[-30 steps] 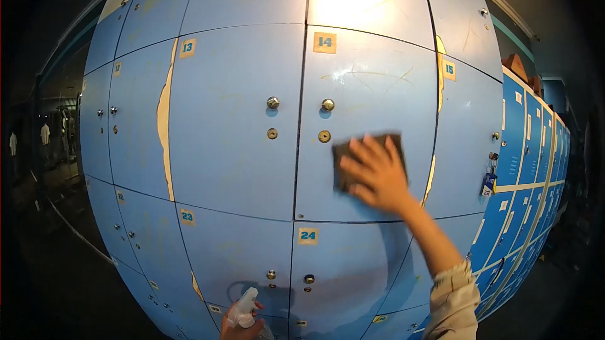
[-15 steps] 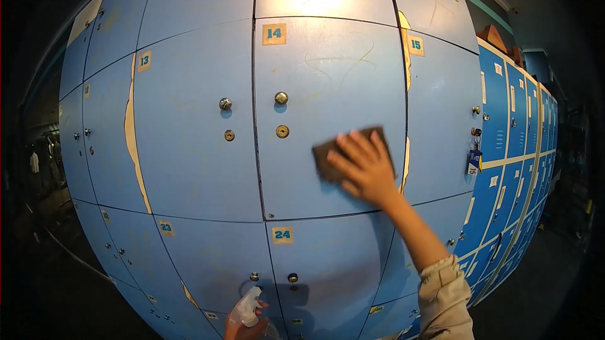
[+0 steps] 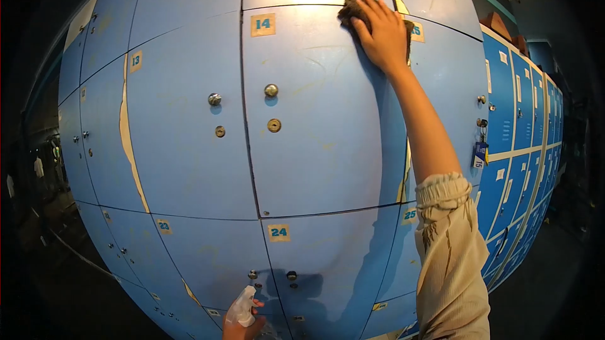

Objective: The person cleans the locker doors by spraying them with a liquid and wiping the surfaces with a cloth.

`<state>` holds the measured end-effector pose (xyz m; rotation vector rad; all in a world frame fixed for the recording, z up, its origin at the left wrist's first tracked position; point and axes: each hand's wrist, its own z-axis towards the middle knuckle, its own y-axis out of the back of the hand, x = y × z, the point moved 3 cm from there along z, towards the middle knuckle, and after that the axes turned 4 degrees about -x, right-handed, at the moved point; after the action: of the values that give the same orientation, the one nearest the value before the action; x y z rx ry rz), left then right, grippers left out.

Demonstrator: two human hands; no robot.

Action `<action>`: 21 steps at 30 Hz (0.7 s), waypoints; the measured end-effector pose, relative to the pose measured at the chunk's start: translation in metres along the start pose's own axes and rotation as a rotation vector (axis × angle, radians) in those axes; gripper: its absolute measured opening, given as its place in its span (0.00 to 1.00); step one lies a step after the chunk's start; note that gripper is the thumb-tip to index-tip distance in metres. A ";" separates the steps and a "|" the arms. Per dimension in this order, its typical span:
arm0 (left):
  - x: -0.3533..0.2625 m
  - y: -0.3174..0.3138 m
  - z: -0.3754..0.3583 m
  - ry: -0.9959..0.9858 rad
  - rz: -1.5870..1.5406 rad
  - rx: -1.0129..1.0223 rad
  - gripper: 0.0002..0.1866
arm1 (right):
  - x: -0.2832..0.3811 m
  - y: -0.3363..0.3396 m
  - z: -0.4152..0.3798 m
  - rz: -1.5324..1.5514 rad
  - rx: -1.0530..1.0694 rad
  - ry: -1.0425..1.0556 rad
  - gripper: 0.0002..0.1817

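Here the right hand [image 3: 382,32] presses the cloth [image 3: 354,1], flat under its open grip.

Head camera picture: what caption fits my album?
Right hand presses a dark cloth on locker 14; left hand holds a spray bottle.

1. The right arm reaches up from the lower right of the frame to the upper middle, almost straight, its sleeve bunched below the elbow and the forearm bare.
2. The right hand [image 3: 382,32] lies flat with palm forward, fingers together and pointing up-left.
3. The left hand [image 3: 239,326] sits low at the bottom edge, left of centre, only partly in view, its fingers curled closed.
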<state>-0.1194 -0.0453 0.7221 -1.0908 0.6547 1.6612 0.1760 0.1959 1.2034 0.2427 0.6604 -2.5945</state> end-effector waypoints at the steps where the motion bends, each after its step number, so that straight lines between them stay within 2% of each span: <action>1: 0.000 -0.001 0.000 0.009 0.009 -0.004 0.27 | 0.004 0.006 -0.010 0.062 0.046 0.005 0.25; 3: 0.002 -0.003 0.001 0.020 0.027 -0.009 0.24 | 0.012 0.024 -0.035 0.145 0.145 0.026 0.24; 6: -0.003 -0.005 0.006 -0.025 0.127 0.098 0.21 | 0.035 0.071 -0.092 0.204 0.320 0.015 0.28; 9: -0.020 -0.025 0.001 0.001 -0.013 -0.015 0.21 | 0.063 0.123 -0.164 0.189 0.507 0.010 0.33; 12: -0.013 -0.028 0.002 -0.043 0.001 0.049 0.21 | 0.089 0.167 -0.238 0.252 0.642 -0.009 0.36; 15: -0.008 -0.032 0.005 -0.284 0.130 0.116 0.22 | 0.109 0.194 -0.296 0.234 0.693 -0.018 0.37; 18: 0.007 -0.029 0.006 0.316 -0.294 0.158 0.22 | 0.111 0.194 -0.297 0.216 0.681 0.007 0.37; 21: 0.000 -0.043 0.006 0.117 -0.198 0.082 0.19 | 0.106 0.181 -0.276 0.189 0.653 0.034 0.38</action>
<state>-0.0813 -0.0253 0.7282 -1.1609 0.6611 1.3982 0.1822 0.1489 0.8604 0.5198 -0.2154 -2.5399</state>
